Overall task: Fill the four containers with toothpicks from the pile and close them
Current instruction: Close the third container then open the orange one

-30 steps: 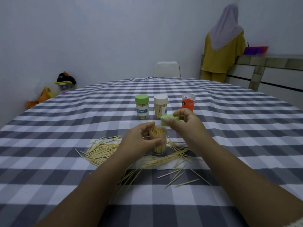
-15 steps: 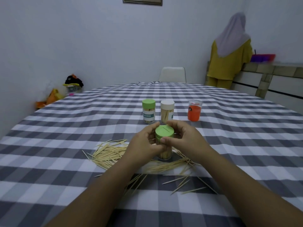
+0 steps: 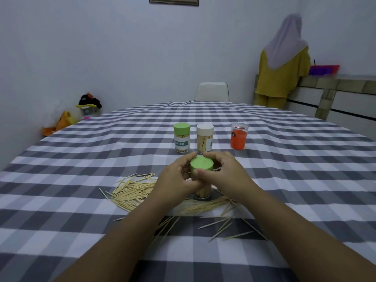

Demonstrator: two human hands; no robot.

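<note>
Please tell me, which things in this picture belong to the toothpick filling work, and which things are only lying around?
Belong to the job:
- container under both hands, green lid
- left hand, right hand
- green-lidded container
- white-lidded container
- orange container
- toothpick pile

Just lying about:
- white chair
- orange and black items on the floor
- purple tray

Both hands close around a clear toothpick container (image 3: 201, 193) standing on the checked tablecloth (image 3: 305, 180): the left hand (image 3: 175, 180) grips its body, the right hand (image 3: 225, 176) its green lid (image 3: 201, 164). Loose toothpicks (image 3: 132, 190) lie around it. Behind stand a green-lidded container (image 3: 181, 137), a white-lidded container (image 3: 204, 138) and an orange container (image 3: 238, 136).
</note>
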